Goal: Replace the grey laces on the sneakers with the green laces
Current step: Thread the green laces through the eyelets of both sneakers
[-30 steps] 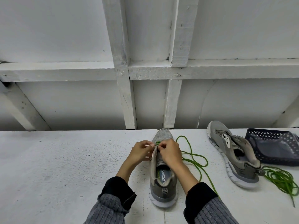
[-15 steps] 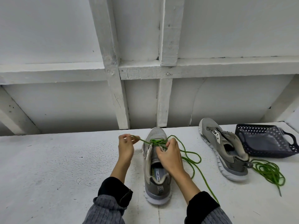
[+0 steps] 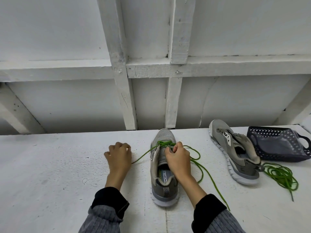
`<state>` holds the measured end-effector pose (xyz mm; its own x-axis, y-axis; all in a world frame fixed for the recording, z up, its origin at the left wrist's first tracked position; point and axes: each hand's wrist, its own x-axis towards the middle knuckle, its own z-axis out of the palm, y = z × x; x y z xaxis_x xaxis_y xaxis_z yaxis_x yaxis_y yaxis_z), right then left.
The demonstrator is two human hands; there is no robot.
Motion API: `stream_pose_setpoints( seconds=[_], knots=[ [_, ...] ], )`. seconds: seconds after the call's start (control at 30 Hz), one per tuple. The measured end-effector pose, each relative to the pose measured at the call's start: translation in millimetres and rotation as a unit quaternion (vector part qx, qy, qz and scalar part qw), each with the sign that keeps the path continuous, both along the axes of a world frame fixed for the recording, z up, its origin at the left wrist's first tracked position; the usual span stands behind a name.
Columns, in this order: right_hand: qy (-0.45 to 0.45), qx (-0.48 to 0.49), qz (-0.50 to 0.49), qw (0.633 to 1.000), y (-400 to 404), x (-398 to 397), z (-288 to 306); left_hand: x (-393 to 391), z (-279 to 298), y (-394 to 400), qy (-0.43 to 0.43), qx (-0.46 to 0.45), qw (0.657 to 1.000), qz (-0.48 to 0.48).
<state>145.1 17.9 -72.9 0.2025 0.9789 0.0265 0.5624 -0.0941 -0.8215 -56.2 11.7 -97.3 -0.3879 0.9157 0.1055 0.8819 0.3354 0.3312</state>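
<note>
A grey sneaker [image 3: 164,167] stands toe-away at the middle of the white table [image 3: 50,174]. A green lace [image 3: 165,143] crosses its front eyelets. My right hand [image 3: 177,159] pinches the lace over the tongue, and the lace's long right end loops on the table toward me. The left end runs straight from the eyelet down to my left hand [image 3: 118,156], which has curled fingers and sits low over the table left of the shoe; the grip itself is hidden under the hand. A second grey sneaker [image 3: 235,153], unlaced, lies at the right.
A second green lace [image 3: 280,175] is piled behind the right sneaker's heel. A dark perforated basket [image 3: 277,145] holding something grey sits at the far right. A white framed wall rises behind the table's back edge.
My left hand has drawn the lace's left end out of the eyelet, leftward and down to the table. My right hand stayed on the shoe's eyelets. The camera view shifted left.
</note>
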Motion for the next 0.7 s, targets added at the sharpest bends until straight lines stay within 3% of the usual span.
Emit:
stream_pose_setpoints(
  seconds=[0.13,0.2,0.43,0.5,0.6,0.67,0.7],
  knots=[
    [-0.001,0.005,0.000,1.000,0,-1,1,36,13,12,-0.150,0.029,0.983,-0.104],
    [-0.004,0.008,-0.004,1.000,0,0,1,49,17,15,-0.184,0.014,0.974,-0.133],
    [-0.012,0.013,-0.004,1.000,2,0,2,60,16,13,-0.257,0.037,0.960,-0.101],
    [-0.011,0.012,-0.001,1.000,1,0,1,57,16,14,-0.409,0.076,0.905,-0.084],
    [-0.005,0.013,0.005,1.000,1,0,1,48,27,14,-0.654,0.158,0.739,0.010],
    [-0.006,0.016,0.004,1.000,1,-1,1,38,34,14,-0.708,0.220,0.668,0.071],
    [-0.007,0.017,0.005,1.000,1,-1,1,32,38,14,-0.704,0.244,0.660,0.096]
  ],
)
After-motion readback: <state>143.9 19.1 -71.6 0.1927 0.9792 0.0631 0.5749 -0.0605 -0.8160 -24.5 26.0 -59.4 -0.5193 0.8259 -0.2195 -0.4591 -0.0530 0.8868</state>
